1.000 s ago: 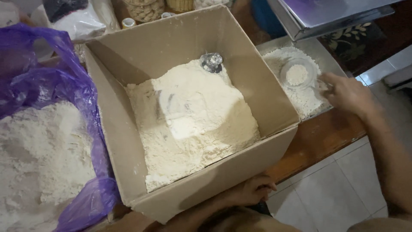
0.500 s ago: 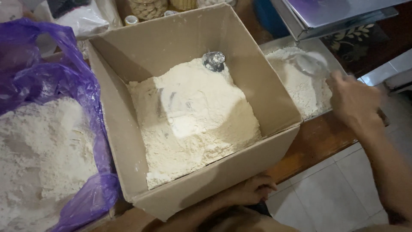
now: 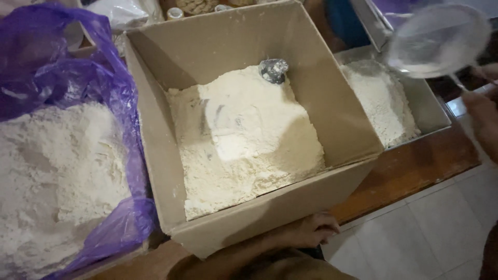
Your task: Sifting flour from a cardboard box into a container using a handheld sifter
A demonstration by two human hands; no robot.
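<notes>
Lifted clear of the metal tray [image 3: 433,111] since the earlier frames, the round sieve [image 3: 438,40] now hangs tilted in the air above the tray's far right corner, its mesh dusted white; a second ago it lay down on the flour in that tray. Its thin handle runs down toward the right hand [image 3: 485,116] at the picture's right edge. Only part of that hand shows and it is blurred, so I cannot tell how its fingers close on the handle.

Below the sieve, the tray holds a low heap of flour [image 3: 376,101] and sits just beside the right wall of an open cardboard box [image 3: 311,98], touching or nearly so. The box is roughly half full of pale flour, with a small flour-coated metal scoop or cup [image 3: 273,70] half sunk near the back wall.

Resting at the box's near corner, the left hand [image 3: 311,231] has its fingers curled loosely together under the bottom edge, as before; whether they press on the cardboard is unclear.

Left of the box, touching its wall, a purple plastic bag [image 3: 67,78] stands open with coarser white flour inside. All of this rests on a brown wooden counter [image 3: 415,166], with pale floor tiles [image 3: 430,238] beyond its edge.
</notes>
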